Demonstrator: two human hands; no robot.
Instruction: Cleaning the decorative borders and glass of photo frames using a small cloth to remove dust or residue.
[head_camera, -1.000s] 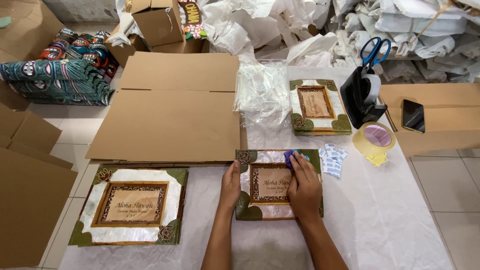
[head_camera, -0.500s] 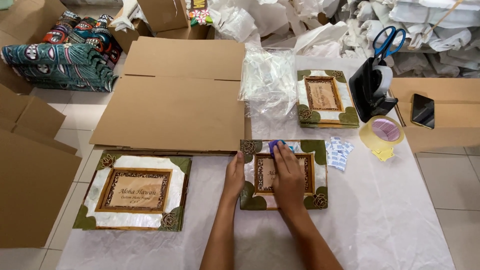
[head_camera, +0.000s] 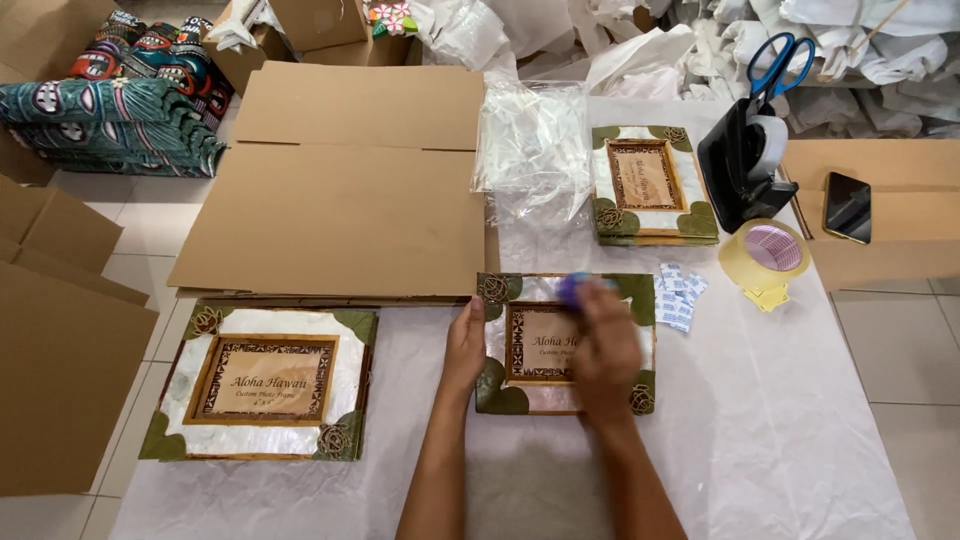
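A small decorated picture frame (head_camera: 530, 345) with green leaf corners and a pearly border lies flat on the white-covered table (head_camera: 800, 420). My left hand (head_camera: 464, 350) rests against its left edge, fingers flat, steadying it. My right hand (head_camera: 604, 352) is blurred above the frame's right half and holds a small blue-purple cloth (head_camera: 573, 288) against the frame's top. A larger frame (head_camera: 262, 382) of the same style lies to the left. A stack of similar frames (head_camera: 648, 186) sits at the back.
A flattened cardboard box (head_camera: 350, 180) lies beyond the frames. Clear plastic bags (head_camera: 532, 140), a black tape dispenser (head_camera: 742, 165) with blue scissors (head_camera: 784, 60), a tape roll (head_camera: 766, 252), small white packets (head_camera: 680, 294) and a phone (head_camera: 848, 205) lie to the right.
My right hand with the cloth has moved across the small frame, first left, now back right and blurred. The left hand stays on the frame's left edge.
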